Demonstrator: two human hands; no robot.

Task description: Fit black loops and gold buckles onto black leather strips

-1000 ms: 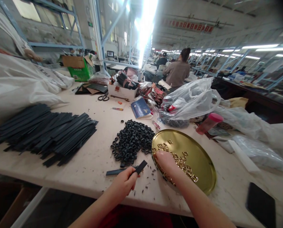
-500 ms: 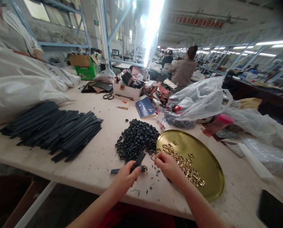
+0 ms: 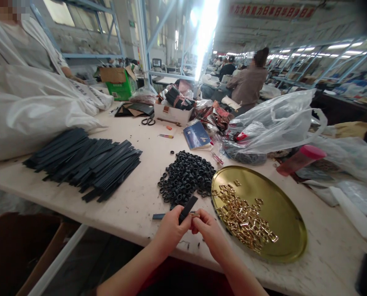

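Note:
My left hand (image 3: pixel 171 229) is closed around a black strap (image 3: pixel 188 209) whose free end sticks up and to the right. My right hand (image 3: pixel 207 229) pinches a small gold buckle against the strap, right beside the left fingers. Both hands meet at the table's near edge. Just behind them lies a heap of black loops (image 3: pixel 187 177). To the right sits a round gold tray (image 3: pixel 282 209) holding several gold buckles (image 3: pixel 243 217).
A stack of black straps (image 3: pixel 87 162) lies at the left, a big white bag (image 3: pixel 29 111) behind it. Clear plastic bags (image 3: pixel 272 123), a pink bottle (image 3: pixel 300 159), a blue booklet (image 3: pixel 197 135), scissors (image 3: pixel 148 121) and boxes crowd the back. Other people work behind.
My right hand left the gold tray with a buckle and came left to meet my left hand at the strap. The view shifted rightward and down.

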